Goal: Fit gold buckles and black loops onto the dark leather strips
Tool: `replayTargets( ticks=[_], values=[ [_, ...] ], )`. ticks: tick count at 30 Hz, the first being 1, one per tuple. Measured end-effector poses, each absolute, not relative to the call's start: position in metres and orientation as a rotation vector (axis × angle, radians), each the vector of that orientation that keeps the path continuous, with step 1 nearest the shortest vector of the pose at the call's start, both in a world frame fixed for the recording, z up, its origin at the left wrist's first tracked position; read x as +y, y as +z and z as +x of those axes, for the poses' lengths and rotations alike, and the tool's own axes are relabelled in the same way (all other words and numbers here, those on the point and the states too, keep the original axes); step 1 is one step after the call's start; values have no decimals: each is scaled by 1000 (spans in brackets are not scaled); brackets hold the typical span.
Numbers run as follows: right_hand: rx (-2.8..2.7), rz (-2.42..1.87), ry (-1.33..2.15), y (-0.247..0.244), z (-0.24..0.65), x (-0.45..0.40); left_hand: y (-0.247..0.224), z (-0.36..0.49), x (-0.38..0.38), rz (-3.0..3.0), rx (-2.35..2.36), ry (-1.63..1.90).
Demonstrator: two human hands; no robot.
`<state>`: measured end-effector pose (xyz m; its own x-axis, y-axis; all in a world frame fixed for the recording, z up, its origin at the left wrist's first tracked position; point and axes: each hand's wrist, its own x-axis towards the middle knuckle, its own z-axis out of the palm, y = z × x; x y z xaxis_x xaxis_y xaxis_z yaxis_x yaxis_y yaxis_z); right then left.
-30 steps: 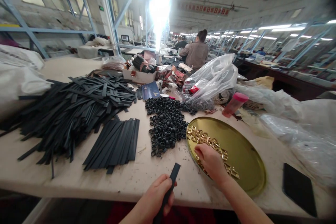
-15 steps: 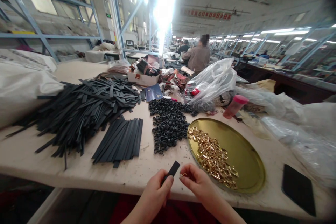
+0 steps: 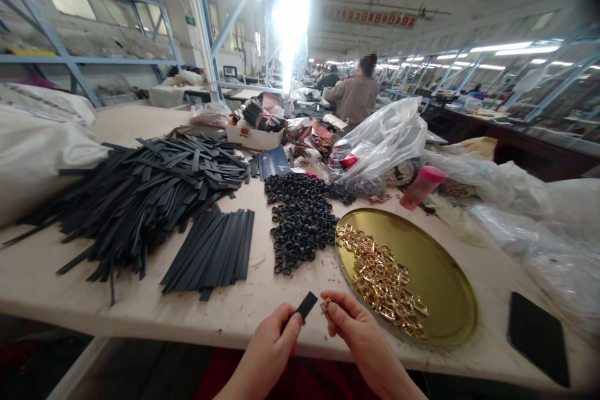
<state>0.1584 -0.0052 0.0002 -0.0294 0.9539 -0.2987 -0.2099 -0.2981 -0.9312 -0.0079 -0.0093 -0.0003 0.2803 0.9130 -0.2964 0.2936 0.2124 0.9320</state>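
- The left hand (image 3: pixel 277 332) pinches one black strip (image 3: pixel 307 305) between thumb and fingers, its lower length hidden in the grip.
- The right hand (image 3: pixel 349 320) pinches a gold fitting (image 3: pixel 325 307) at its fingertips; whether it is one piece or two I cannot tell.
- The strip's long axis runs from the left hand up and rightward, away from the body, its free end aimed at the gap between the hands. The fitting lies just to the right of that end, apart from it; of the two, the right hand is nearer to the tip, across a small gap.
- Just beyond the right hand and to its right sits one round golden tray (image 3: pixel 435 275) on the surface (image 3: pixel 234 319); its pile of gold buckles (image 3: pixel 387 284) is too tangled to count.
- Farther right of the right hand lies one flat black slab (image 3: pixel 538 334).
- Ahead and left of the left hand is a flat row of strips (image 3: pixel 213 253), perhaps a dozen, overlapping.
- Straight ahead of both hands are black loops (image 3: pixel 302 225), too many to count.
- Well left of the left hand and beyond the row spreads a heap of loose strips (image 3: pixel 150 194), also uncountable.
- Beyond the tray from the right hand: one pink-lidded jar (image 3: pixel 422 189).
- Past the loops: one blue booklet (image 3: pixel 274 162), then one open box (image 3: pixel 255 137).
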Motion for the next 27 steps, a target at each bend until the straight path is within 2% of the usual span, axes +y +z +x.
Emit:
replayTargets(
  ticks=[4,7,14,20,27],
  values=[
    [-604,-1134,1735,-2,148,-11,4,-11,-14,1468,1196,546],
    [-597,-1117,1797,-9,139,-16,9,-9,-15,1545,1168,567],
    [-626,-1196,1518,-17,127,-24,9,-5,-18,1384,1162,600],
    [-684,-1153,1526,-22,118,-37,2,-7,-23,1263,1112,682],
    [-547,-1177,1530,-14,117,-44,4,-1,-26,1102,1093,580]
  ],
)
